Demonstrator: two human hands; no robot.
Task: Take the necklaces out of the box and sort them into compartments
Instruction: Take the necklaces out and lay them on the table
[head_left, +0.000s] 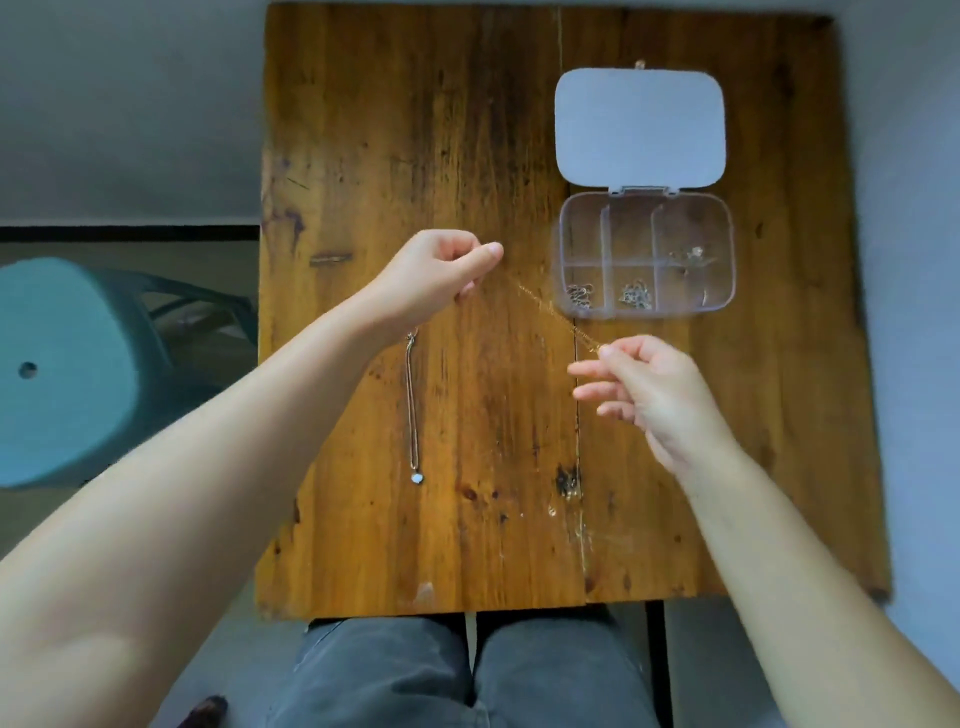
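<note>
A thin gold necklace (548, 307) is stretched taut above the wooden table between my two hands. My left hand (439, 278) pinches its upper left end; my right hand (641, 387) pinches the lower right end with thumb and forefinger, other fingers spread. A silver necklace with a small pale pendant (413, 410) lies straight on the table below my left wrist. The clear plastic compartment box (645, 254) sits open at the right, its lid (639, 127) folded back. Small chains lie in its front left (579, 297), front middle (635, 295) and right (688, 257) compartments.
The wooden table (467, 519) has a seam running down its middle. A teal plastic stool (67, 364) stands on the floor at the left. My knees in grey trousers (467, 675) are under the table's near edge.
</note>
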